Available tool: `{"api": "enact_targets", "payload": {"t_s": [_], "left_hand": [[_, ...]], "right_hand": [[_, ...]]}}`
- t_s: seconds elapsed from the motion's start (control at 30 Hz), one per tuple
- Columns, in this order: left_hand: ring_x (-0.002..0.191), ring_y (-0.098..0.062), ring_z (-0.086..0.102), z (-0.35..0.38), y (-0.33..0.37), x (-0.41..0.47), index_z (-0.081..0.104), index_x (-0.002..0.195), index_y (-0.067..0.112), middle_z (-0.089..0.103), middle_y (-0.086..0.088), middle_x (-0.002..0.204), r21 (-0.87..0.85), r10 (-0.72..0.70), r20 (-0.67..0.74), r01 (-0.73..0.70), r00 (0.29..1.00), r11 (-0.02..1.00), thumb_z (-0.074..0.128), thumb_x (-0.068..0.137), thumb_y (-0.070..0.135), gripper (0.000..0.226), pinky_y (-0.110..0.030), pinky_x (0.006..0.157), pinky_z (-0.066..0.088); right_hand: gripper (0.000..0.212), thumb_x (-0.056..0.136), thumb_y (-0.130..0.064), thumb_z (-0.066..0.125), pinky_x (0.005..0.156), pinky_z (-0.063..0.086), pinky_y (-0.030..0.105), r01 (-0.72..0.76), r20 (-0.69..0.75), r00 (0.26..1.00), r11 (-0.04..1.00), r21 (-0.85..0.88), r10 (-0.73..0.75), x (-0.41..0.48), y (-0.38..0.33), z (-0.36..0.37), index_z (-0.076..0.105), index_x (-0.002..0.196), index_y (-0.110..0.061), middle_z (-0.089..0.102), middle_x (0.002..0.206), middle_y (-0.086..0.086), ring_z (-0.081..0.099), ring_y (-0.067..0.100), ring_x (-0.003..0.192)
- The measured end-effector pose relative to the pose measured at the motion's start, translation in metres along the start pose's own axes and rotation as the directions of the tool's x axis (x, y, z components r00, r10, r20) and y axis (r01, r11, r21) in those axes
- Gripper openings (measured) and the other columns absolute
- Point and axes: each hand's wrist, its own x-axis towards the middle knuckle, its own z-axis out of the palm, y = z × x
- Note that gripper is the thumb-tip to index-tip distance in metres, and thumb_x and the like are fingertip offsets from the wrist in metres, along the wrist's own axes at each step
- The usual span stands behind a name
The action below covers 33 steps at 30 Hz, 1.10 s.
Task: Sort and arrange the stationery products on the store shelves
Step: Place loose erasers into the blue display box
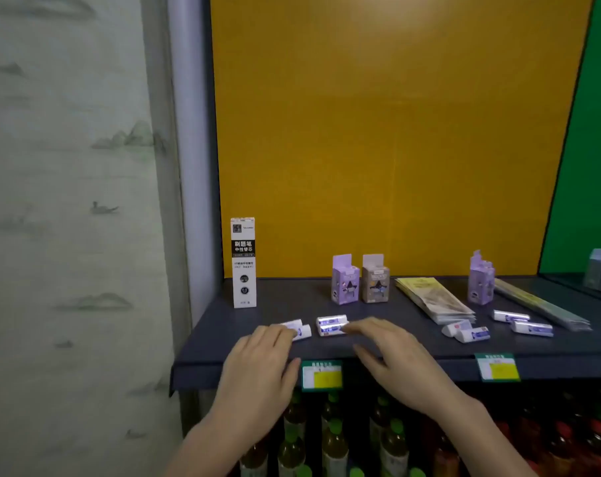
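Fingers (278, 333) of my left hand (257, 359) rest loosely extended on one pair of white-and-purple packs (300, 329). My right hand (395, 359), fingers straight, touches a second pair (331, 325). Both pairs lie lengthwise left-to-right near the shelf (223, 339) front. Farther back stands a tall white refill box (243, 263).

Mustard-yellow back panel (395, 132), dark grey shelf (292, 297), white-and-black tall box (243, 263), lilac small boxes (344, 282).
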Motion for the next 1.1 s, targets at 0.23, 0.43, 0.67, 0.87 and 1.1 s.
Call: {"api": "enact_targets", "payload": {"t_s": [0.23,0.43,0.67,0.87,1.1], "left_hand": [[0.085,-0.012,0.067,0.039,-0.035,0.055,0.061,0.106,0.019,0.067,0.007,0.098,-0.030,0.003,0.118,0.001,0.993,1.000,0.044,0.074,0.048,0.047,-0.022,0.064,0.052],[0.118,-0.017,0.039,0.060,-0.047,0.076,0.039,0.127,0.018,0.043,0.002,0.125,0.057,-0.057,0.414,0.036,0.909,0.998,0.020,0.066,0.077,0.087,-0.027,0.094,0.036],[0.108,-0.019,0.045,0.066,-0.054,0.086,0.046,0.109,0.015,0.048,-0.003,0.115,-0.035,-0.025,0.607,0.058,0.794,0.998,0.041,0.086,0.057,0.047,-0.030,0.088,0.038],[0.084,-0.019,0.041,0.059,-0.050,0.095,0.037,0.087,0.016,0.046,-0.006,0.099,-0.098,-0.001,0.679,0.092,0.734,0.991,0.047,0.086,0.038,0.025,-0.029,0.073,0.032],[0.082,-0.024,0.045,0.055,-0.044,0.097,0.034,0.091,0.015,0.051,-0.011,0.095,-0.154,0.038,0.697,0.098,0.716,0.983,0.050,0.087,0.029,0.022,-0.031,0.069,0.032]], "right_hand": [[0.046,0.092,-0.034,0.048,0.103,0.037,0.030,-0.015,0.115,0.993,0.997,-0.074,0.023,0.074,0.031,0.024,0.037,0.136,-0.027,0.040,0.143,-0.009,0.035,0.011,0.133],[0.069,0.084,-0.047,0.056,0.112,0.029,0.029,0.015,0.308,0.951,1.000,-0.023,-0.007,0.098,0.048,0.035,0.024,0.143,-0.029,0.026,0.152,-0.010,0.025,0.007,0.138],[0.053,0.085,-0.055,0.049,0.101,0.036,0.025,0.086,0.428,0.901,0.996,-0.026,-0.067,0.110,0.060,0.035,0.044,0.129,-0.025,0.044,0.124,-0.005,0.041,0.007,0.117],[0.036,0.085,-0.056,0.046,0.077,0.035,0.027,0.145,0.440,0.896,0.975,-0.168,-0.057,0.114,0.056,0.033,0.044,0.101,-0.023,0.050,0.103,-0.003,0.046,0.013,0.090],[0.028,0.090,-0.034,0.044,0.073,0.032,0.034,0.193,0.435,0.898,0.949,-0.250,-0.068,0.114,0.049,0.036,0.037,0.111,-0.016,0.055,0.117,0.013,0.051,0.032,0.101]]}}
